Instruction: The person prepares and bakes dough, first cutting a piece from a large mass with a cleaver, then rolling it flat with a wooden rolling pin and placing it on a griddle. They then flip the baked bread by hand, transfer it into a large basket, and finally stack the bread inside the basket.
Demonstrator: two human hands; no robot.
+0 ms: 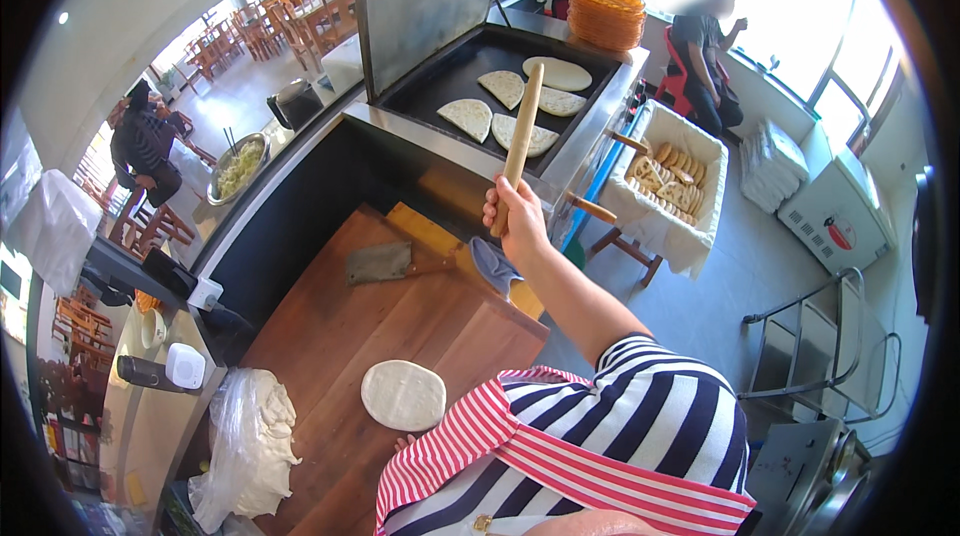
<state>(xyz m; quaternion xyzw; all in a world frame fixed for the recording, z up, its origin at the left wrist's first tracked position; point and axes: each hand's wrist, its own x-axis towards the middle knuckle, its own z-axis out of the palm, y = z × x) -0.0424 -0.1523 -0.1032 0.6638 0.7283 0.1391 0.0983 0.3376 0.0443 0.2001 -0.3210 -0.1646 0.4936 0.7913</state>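
My right hand [519,215] grips a wooden rolling pin [527,116] near its lower end, raised so that it points toward the griddle. Only a few fingertips of my left hand [405,443] show at the apron's edge, beside a flat oval of dough [403,395]; the rest is hidden. The dough lies on a wooden work board [330,345]. A cleaver [380,264] rests farther back on the board. At the board's left sits a large mass of dough [271,438], partly under clear plastic. Beyond the board, several flatbreads [556,74] lie on the dark griddle [420,90].
A raised metal lid [427,3] stands behind the griddle. Wooden handles [592,208] jut from its front. To the right is a cloth-lined basket [709,195] of breads; stacked orange baskets [606,15] stand beyond. A bowl of shredded food [240,167] sits on the left ledge.
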